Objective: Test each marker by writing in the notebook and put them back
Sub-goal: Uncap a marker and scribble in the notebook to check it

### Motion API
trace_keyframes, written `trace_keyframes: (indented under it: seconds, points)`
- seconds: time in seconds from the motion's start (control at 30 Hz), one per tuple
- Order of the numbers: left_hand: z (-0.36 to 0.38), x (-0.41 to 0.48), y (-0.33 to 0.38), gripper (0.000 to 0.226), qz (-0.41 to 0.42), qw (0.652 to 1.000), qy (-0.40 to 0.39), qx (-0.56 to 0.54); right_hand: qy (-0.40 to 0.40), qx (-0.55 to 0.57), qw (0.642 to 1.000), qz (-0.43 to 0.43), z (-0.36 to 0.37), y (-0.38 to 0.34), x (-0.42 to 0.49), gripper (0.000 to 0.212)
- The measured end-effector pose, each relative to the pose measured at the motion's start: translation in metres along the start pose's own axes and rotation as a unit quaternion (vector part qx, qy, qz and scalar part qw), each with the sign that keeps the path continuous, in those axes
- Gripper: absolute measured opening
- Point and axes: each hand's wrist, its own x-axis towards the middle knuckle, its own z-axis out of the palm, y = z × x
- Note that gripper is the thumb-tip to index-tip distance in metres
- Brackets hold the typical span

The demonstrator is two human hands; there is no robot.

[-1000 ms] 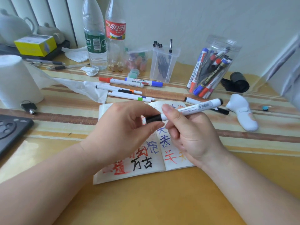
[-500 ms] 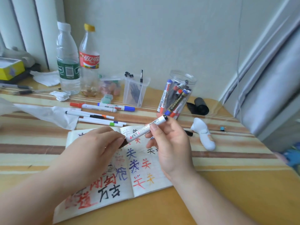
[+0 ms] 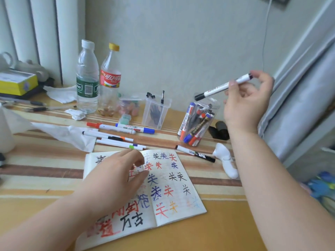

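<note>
- The right hand (image 3: 248, 104) is raised with the forearm reaching up from the table (image 3: 226, 232). Its thumb and fingertips pinch the tail half of a black-capped whiteboard marker (image 3: 223, 87).
- The marker tilts cap-end down and to the left, in the air just above the mouth of the clear marker jar (image 3: 197, 124).
- The left hand (image 3: 117, 176) hovers palm down over the open notebook (image 3: 174, 192). Its fingers are loosely curled and hold nothing.
- The notebook lies flat on the table, its pages covered in coloured characters.
</note>
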Motion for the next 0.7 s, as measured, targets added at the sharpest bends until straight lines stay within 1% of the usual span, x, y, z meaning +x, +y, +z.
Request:
trace_keyframes:
  seconds: [0.1,0.17,0.23,0.3,0.33,0.4,0.43,0.47,0.53,0.57,0.6,0.67,0.7]
  points:
    - [0.002,0.001,0.001,0.014,0.012,1.0,0.004,-0.005,0.032,-0.063,0.997,-0.021,0.013,0.018,0.027,0.03]
    - [0.002,0.001,0.002,0.014,0.018,1.0,0.007,-0.007,0.01,-0.125,0.992,-0.018,0.023,0.032,0.036,0.031]
    - [0.003,0.001,0.001,0.013,0.023,1.0,0.009,-0.01,-0.048,-0.208,0.977,-0.01,0.031,0.048,0.038,0.032]
    - [0.003,0.001,0.001,0.012,0.026,1.0,0.011,-0.013,-0.127,-0.27,0.954,0.009,0.037,0.062,0.033,0.031]
    - [0.003,0.001,0.001,0.011,0.026,1.0,0.012,-0.013,-0.16,-0.288,0.944,0.021,0.039,0.069,0.03,0.028]
    - [0.003,0.001,0.001,0.011,0.027,0.999,0.012,-0.014,-0.199,-0.299,0.932,0.047,0.04,0.074,0.022,0.021]
    - [0.003,0.001,0.001,0.01,0.028,0.999,0.011,-0.015,-0.215,-0.304,0.926,0.06,0.04,0.076,0.02,0.024]
    - [0.003,0.001,0.001,0.01,0.03,0.999,0.01,-0.017,-0.238,-0.311,0.917,0.071,0.04,0.077,0.019,0.034]
    - [0.004,0.001,0.002,0.011,0.031,0.999,0.005,-0.017,-0.287,-0.346,0.888,0.096,0.038,0.072,0.018,0.058]
    - [0.004,0.001,0.003,0.011,0.031,0.999,0.001,-0.017,-0.309,-0.36,0.874,0.103,0.037,0.069,0.018,0.063]
    - [0.005,0.002,0.003,0.012,0.032,0.999,-0.002,-0.016,-0.332,-0.366,0.863,0.107,0.036,0.068,0.02,0.063]
    - [0.005,0.002,0.003,0.012,0.033,0.999,-0.005,-0.014,-0.364,-0.362,0.854,0.088,0.033,0.069,0.022,0.044]
    - [0.005,0.002,0.003,0.012,0.033,0.999,-0.006,-0.014,-0.369,-0.353,0.856,0.077,0.03,0.068,0.022,0.051]
